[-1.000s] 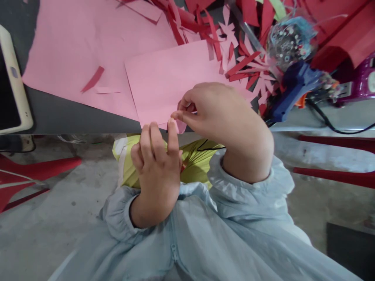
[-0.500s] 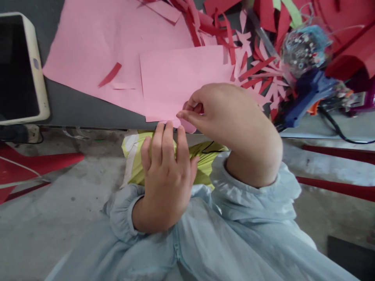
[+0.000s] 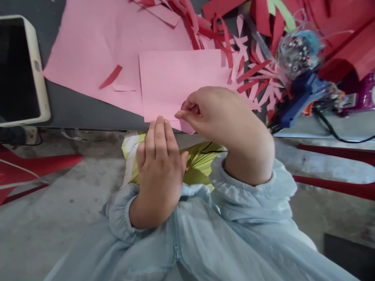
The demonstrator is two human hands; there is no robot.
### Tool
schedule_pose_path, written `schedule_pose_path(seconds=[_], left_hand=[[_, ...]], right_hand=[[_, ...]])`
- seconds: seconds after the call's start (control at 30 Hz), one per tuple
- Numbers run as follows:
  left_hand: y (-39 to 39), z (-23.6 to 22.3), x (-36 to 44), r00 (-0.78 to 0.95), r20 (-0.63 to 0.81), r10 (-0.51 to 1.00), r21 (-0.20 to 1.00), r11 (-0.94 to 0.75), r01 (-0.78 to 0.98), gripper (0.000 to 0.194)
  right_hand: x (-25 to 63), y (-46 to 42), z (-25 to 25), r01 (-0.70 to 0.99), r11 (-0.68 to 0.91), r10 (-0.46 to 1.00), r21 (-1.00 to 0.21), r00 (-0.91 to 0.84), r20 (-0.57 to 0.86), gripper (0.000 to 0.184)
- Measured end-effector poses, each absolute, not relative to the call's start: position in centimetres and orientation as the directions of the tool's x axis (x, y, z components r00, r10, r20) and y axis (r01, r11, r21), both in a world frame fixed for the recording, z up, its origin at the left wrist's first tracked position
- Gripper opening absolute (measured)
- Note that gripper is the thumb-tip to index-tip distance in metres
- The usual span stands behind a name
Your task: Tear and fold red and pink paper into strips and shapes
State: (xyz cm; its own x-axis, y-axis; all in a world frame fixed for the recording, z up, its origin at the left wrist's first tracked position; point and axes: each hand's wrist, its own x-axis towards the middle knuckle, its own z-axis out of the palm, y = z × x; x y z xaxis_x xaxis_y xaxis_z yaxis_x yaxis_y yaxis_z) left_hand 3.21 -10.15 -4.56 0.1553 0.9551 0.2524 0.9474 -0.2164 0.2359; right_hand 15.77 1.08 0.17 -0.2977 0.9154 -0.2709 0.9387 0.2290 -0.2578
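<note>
A rectangular sheet of pink paper [image 3: 175,82] lies near the table's front edge, on top of a larger pink sheet [image 3: 96,47]. My left hand [image 3: 159,168] is flat with its fingers stretched out side by side, fingertips on the rectangle's lower edge. Thumb and fingertips of my right hand [image 3: 224,117] are closed in a pinch at the lower right of that rectangle, on a small piece of pink paper [image 3: 187,127] that sticks out toward the edge. The exact spot inside the pinch is partly covered by the fingers.
A phone [image 3: 20,70] lies at the left. Red and pink paper scraps [image 3: 263,74] are heaped at the upper right. Beside them are a blue glue gun [image 3: 304,97] and a clear bag of small beads [image 3: 299,54]. A black cable [image 3: 331,127] runs along the right edge.
My left hand has slid slightly left and up along the paper's lower edge, its fingers drawing together. My right hand keeps its pinch almost in place.
</note>
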Motion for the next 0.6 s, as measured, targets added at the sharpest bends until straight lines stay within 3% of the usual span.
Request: schedule_pose_path(seconds=[0.33,0.6], left_hand=[[-10.21,-4.91,3.27,0.135,0.255,0.957,0.288,-0.208,0.935,0.062],[-9.79,-4.67,3.11,0.152,0.223,0.963,0.238,-0.204,0.95,0.062]], right_hand=[[15.87,0.96,-0.39,0.938,0.27,0.907,-0.216,-0.323,-0.271,0.023],[15.54,0.73,-0.13,0.945,0.265,0.908,-0.189,-0.311,-0.281,0.027]])
